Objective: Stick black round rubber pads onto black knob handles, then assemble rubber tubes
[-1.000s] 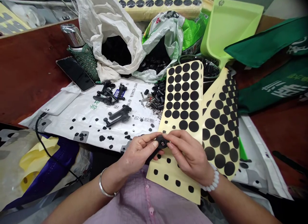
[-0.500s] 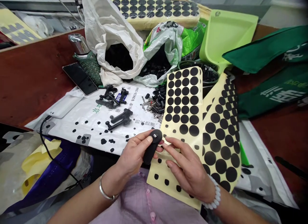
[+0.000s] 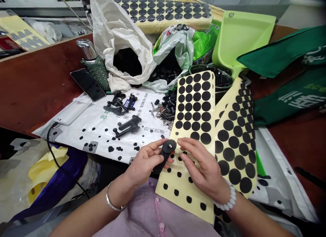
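Note:
My left hand holds a black handle between thumb and fingers, its round end up. A small metal piece shows in the middle of that round face. Right beside it is my right hand, fingers stretched and thumb apart; whether a fingertip touches the rim I cannot tell. Beneath both hands lies a cream sheet of round black stickers. Full discs cover its upper part, and only small black spots remain lower down. More black handles lie on the white sacking to the left.
Small black and metal parts are heaped beside the sheet. Behind them stand a white sack, a plastic bag of black parts and a light green dustpan. A phone leans by a flask. Another sticker sheet curls at right.
The left thumb has slid down off the round face, and the handle has shifted slightly right. My right hand has moved a little right and up, its fingers closer to the round end.

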A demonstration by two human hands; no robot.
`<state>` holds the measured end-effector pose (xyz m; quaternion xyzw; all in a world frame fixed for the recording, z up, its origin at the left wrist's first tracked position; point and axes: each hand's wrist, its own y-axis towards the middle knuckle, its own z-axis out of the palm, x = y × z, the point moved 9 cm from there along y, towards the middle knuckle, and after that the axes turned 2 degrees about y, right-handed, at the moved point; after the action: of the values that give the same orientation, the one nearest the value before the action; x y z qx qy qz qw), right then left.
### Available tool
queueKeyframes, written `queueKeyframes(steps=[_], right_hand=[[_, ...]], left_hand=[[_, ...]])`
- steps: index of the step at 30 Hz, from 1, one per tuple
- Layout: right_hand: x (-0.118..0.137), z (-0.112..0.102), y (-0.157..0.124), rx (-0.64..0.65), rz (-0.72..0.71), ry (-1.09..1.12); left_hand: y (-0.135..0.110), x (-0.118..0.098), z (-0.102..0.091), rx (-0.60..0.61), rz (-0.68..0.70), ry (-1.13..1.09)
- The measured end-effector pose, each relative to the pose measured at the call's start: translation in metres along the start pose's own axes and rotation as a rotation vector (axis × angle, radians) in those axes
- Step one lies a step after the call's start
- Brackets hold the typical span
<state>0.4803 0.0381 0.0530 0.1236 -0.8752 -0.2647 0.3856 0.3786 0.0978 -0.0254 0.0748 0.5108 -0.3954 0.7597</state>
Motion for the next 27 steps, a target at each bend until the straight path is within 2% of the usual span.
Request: queueKeyframes(steps=[7, 13, 20, 23, 27], right_hand=[[-0.01, -0.002, 0.004, 0.011, 0.067, 0.047], [-0.011, 0.0, 0.003, 0.02, 0.062, 0.095], [-0.024, 0.005, -0.004, 0.016, 0.333, 0.215], [-0.027, 0.008, -0.006, -0.009, 0.379, 0.264], [-0.03, 0.009, -0.006, -0.009, 0.394, 0.217]], left_hand=[[0.0, 0.006, 0.006, 0.049, -0.065, -0.038], [0.003, 0.014, 0.003, 0.002, -0.115, -0.046], [0.005, 0.005, 0.004, -0.086, -0.01, -0.166], [0.006, 0.004, 0.006, -0.089, 0.011, -0.16], [0.008, 0.009, 0.009, -0.046, 0.002, -0.107]])
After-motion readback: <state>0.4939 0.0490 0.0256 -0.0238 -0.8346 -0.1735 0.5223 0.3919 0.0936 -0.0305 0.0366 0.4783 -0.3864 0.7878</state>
